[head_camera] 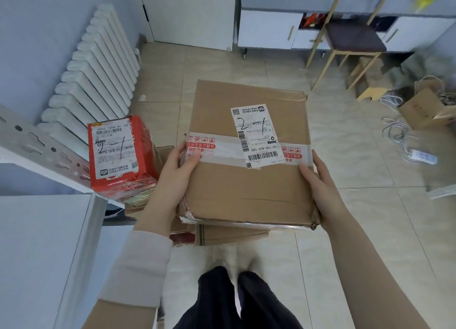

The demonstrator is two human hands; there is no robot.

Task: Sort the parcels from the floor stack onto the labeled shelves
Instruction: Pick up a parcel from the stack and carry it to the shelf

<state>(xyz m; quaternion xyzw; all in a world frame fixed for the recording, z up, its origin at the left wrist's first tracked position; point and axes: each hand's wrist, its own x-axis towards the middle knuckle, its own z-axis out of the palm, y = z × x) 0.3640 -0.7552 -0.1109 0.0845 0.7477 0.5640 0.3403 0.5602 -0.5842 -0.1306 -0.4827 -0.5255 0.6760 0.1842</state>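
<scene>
The left hand (177, 170) and right hand (318, 180) grip a flat brown parcel (246, 193) by its 2 side edges, above more cardboard parcels (232, 235) on the floor. Its white label (256, 133) is hand-marked 2-1, as is the red parcel (118, 153) beside the shelf rail (37, 143).

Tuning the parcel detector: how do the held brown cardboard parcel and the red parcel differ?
The flat brown cardboard parcel is plain brown; the red parcel is bright red. The brown one is wide and flat, the red one smaller and blockier. The left hand and right hand grip the brown one; the red one sits unheld. Both carry white labels handwritten 2-1.
</scene>
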